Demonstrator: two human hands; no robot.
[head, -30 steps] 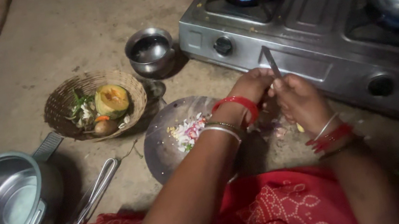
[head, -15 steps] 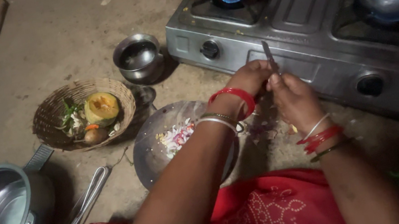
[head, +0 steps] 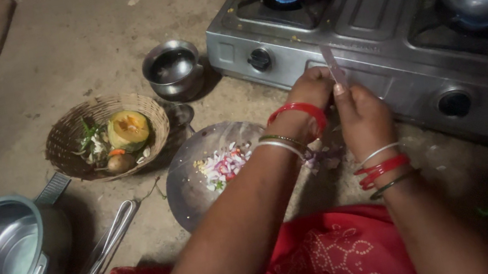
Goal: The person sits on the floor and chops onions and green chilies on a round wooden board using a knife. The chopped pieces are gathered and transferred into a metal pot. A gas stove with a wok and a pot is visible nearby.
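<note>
I note my right hand (head: pixel 361 116) clenched on the knife (head: pixel 333 66), blade upright, my left hand (head: pixel 310 89) touching beside it, fingers curled around something hidden.

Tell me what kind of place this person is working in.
Most likely a simple floor-level home kitchen: a two-burner gas stove sits lit on the bare earthen floor, with a wicker basket of vegetables and a steel plate of chopped bits beside it.

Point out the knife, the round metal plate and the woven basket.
knife (head: pixel 332 65), head view, on the blade above the hands.
round metal plate (head: pixel 189 186), head view, on its bare left part.
woven basket (head: pixel 62 135), head view, on its left rim.
</note>
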